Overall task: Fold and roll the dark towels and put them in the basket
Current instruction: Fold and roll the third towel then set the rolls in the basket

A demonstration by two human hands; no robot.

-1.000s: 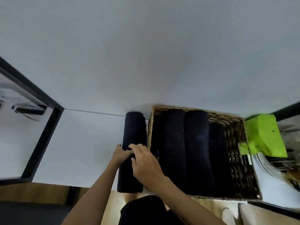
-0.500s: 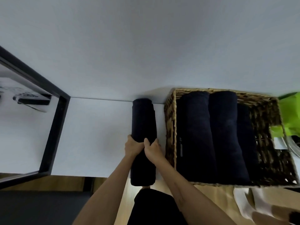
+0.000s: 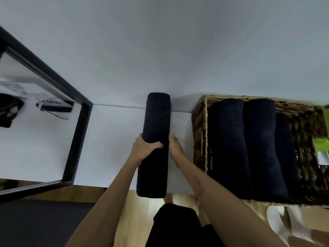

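A rolled dark towel (image 3: 156, 122) lies lengthwise on the white table (image 3: 110, 139), its near end over the table's front edge. My left hand (image 3: 144, 148) grips its left side, thumb curled over the top. My right hand (image 3: 173, 145) lies along its right side, with its fingers hidden behind the roll. To the right stands a wicker basket (image 3: 199, 139) holding three rolled dark towels (image 3: 226, 148) side by side.
A black-framed mirror or glass panel (image 3: 78, 136) stands at the table's left end. A green object (image 3: 322, 145) sits beyond the basket's right wall. Wooden floor (image 3: 135, 220) and my dark clothing (image 3: 178, 227) are below; the pale wall is close behind the table.
The view has swung left, so the basket sits farther right. My hands moved from the top of the roll to its two sides, and the roll has drawn away from the basket.
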